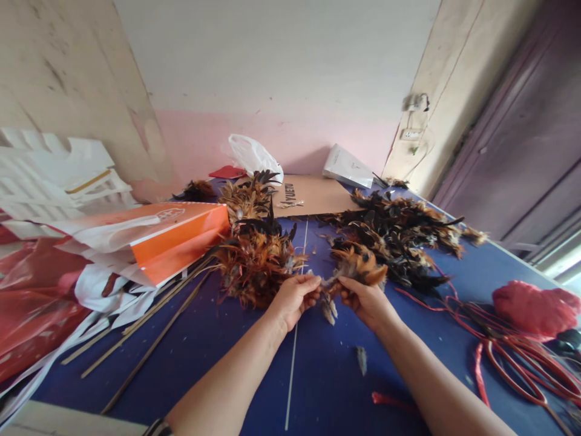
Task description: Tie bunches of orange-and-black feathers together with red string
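Over a blue table (254, 363), my left hand (294, 298) and my right hand (365, 301) meet and together pinch a small bunch of brown and orange feathers (356, 266). Both hands have their fingers closed on the quill ends. A finished-looking feather bundle (256, 260) lies just left of my left hand. A large heap of dark loose feathers (399, 236) spreads behind my right hand. One stray feather (362, 358) lies on the table between my forearms.
Thin bamboo sticks (149, 321) lie at the left beside an orange and white bag (177, 233) and red plastic sheets (31, 303). Red cord (503, 351) and a red bundle (535, 309) sit at the right. Cardboard (313, 195) and white bags lie at the back.
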{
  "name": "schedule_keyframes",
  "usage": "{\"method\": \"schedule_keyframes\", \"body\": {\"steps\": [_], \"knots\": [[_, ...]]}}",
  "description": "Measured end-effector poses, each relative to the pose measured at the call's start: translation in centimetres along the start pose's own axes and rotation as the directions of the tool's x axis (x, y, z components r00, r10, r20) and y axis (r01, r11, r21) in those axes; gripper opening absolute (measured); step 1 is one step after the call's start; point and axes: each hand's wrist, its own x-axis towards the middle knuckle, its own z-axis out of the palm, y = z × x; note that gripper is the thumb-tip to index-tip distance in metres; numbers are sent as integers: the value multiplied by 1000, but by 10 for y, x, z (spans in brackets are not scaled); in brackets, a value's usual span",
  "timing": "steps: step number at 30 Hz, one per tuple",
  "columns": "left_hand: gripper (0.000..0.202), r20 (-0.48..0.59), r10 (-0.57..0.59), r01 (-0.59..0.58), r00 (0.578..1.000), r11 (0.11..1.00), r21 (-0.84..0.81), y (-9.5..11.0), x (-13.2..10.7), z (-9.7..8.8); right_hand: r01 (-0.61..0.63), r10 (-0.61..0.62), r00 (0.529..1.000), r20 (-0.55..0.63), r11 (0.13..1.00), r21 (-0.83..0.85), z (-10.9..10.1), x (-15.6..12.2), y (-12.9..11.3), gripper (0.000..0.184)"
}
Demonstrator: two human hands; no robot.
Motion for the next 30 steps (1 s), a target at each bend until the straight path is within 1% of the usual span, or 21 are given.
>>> {"method": "schedule_keyframes", "body": {"steps": [1, 2, 4, 5, 6, 7, 8, 10, 11, 12, 13, 15, 16, 18, 21, 24, 27, 30], "knots": [[17, 70, 2, -10, 998, 994, 113, 0, -1, -2, 8, -8, 1000, -17, 1000, 17, -1, 1, -1, 20], [18, 148, -2, -35, 989, 968, 247, 1, -2, -4, 17, -16, 999, -31, 999, 31, -2, 2, -2, 21], [20, 287, -23, -131, 958, 853, 505, 1, -4, -7, 39, -37, 998, -52, 998, 44, -4, 4, -4, 22], [22, 327, -19, -189, 945, 784, 592, 2, -5, -7, 46, -43, 998, -54, 998, 43, -4, 5, -4, 22], [23, 340, 14, -244, 940, 724, 645, 3, -5, -8, 44, -42, 998, -51, 998, 38, -5, 5, -5, 22], [25, 331, 79, -293, 940, 681, 671, 3, -5, -7, 39, -38, 998, -44, 999, 30, -5, 5, -5, 23], [26, 301, 174, -338, 938, 655, 676, 4, -4, -7, 30, -29, 999, -29, 999, 17, -5, 5, -5, 23], [27, 202, 368, -405, 908, 640, 653, 6, -2, -5, 12, -12, 1000, 15, 1000, -22, -4, 3, -4, 23], [26, 145, 428, -416, 892, 653, 633, 7, -1, -4, 10, -8, 999, 43, 999, -47, -3, 1, -4, 23], [25, 92, 448, -407, 889, 684, 605, 7, 0, -3, 12, -6, 997, 75, 997, -76, -2, 0, -3, 23], [25, 47, 432, -380, 900, 730, 569, 8, 1, -2, 13, -2, 994, 105, 994, -107, -1, -2, -2, 23], [25, -6, 340, -296, 940, 826, 480, 6, 0, 1, 20, 7, 987, 158, 985, -170, 3, -6, 0, 22], [25, -9, 289, -255, 957, 862, 438, 6, -1, 4, 28, 8, 984, 179, 980, -198, 4, -7, 0, 22], [24, 14, 217, -206, 976, 904, 375, 3, -4, 8, 44, 7, 978, 208, 969, -243, 6, -9, 2, 21], [23, 33, 182, -183, 983, 929, 321, 1, -7, 13, 52, 18, 973, 231, 955, -291, 6, -10, 3, 19], [20, 5, 182, -175, 983, 939, 297, -1, -7, 13, 48, 33, 968, 248, 948, -314, 5, -10, 4, 20], [20, -18, 176, -165, 984, 949, 270, -2, -3, 9, 20, 59, 964, 259, 957, -291, 5, -10, 4, 22], [21, -15, 173, -165, 985, 962, 217, -1, -1, 6, -29, 93, 961, 259, 970, -243, 4, -9, 2, 25]]}}
